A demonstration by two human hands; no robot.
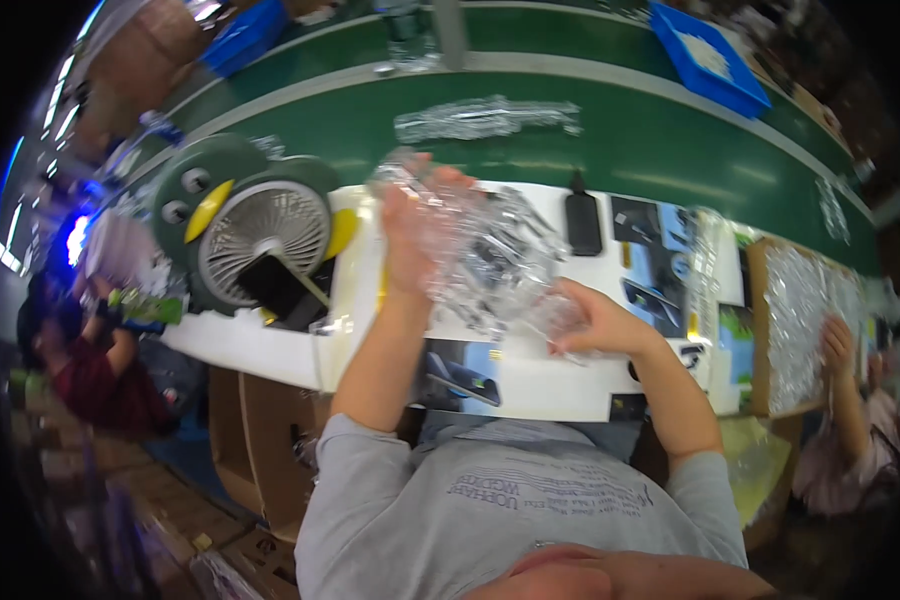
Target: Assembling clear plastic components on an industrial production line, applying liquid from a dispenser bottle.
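Both my hands are closed on this clear plastic bag, left hand pinching its top and right hand gripping the bottom corner above the white tabletop, and honestly the slick film could slip or tear if I tug unevenly.
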